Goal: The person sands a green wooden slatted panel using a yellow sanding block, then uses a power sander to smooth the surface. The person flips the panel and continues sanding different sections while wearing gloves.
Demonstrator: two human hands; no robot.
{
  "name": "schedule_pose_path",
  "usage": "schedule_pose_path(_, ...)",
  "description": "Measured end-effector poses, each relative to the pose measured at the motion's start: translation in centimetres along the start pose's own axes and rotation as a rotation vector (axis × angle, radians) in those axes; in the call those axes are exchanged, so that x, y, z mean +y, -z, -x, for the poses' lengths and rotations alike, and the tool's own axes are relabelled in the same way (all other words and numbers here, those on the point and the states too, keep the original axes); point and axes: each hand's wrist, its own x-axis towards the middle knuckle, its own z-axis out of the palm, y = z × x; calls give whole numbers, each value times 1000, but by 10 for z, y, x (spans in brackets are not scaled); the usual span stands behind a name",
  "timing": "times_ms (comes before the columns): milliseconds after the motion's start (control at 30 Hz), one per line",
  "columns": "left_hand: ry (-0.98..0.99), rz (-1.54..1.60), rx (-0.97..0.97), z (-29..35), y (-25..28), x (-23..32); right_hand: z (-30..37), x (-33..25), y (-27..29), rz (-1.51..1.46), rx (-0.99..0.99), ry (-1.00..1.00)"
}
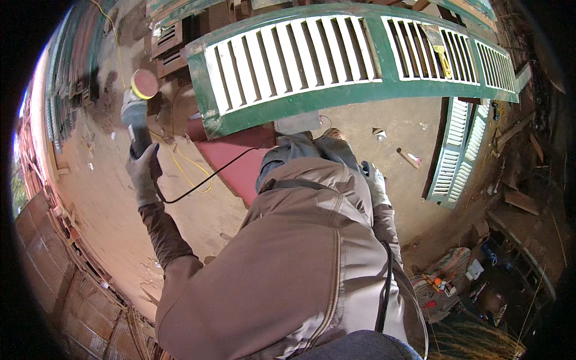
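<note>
My left hand, in a grey glove, is closed round the body of an angle grinder, held up at the left. A round reddish sanding disc with a yellow rim sits on its head, clear of the shutter. The grinder's black cord runs from my hand toward my legs. My right hand, also gloved, lies against my right thigh with fingers stretched and nothing in it. Ahead of me lies a long louvred shutter with a green frame and white slats. A yellow-handled scraper rests on its slats.
Under the shutter's left part is a red board. A yellow cord loops over the floor at left. Two pale green shutters lie at the right. Wood scraps and a heap of tools lie at lower right.
</note>
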Motion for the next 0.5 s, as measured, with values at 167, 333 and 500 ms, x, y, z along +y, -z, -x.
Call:
schedule_pose_path(167, -380, -87, -38, -88, -20, -16, 30, 33, -9, -347, 96, -152)
schedule_pose_path(333, -469, 6, 49, -185, -49, 27, 84, 92, -32, -324, 88, -250)
schedule_pose_path(500, -545, 141, -65, -243, -120, 136, 154, 137, -85, -208, 137, -483)
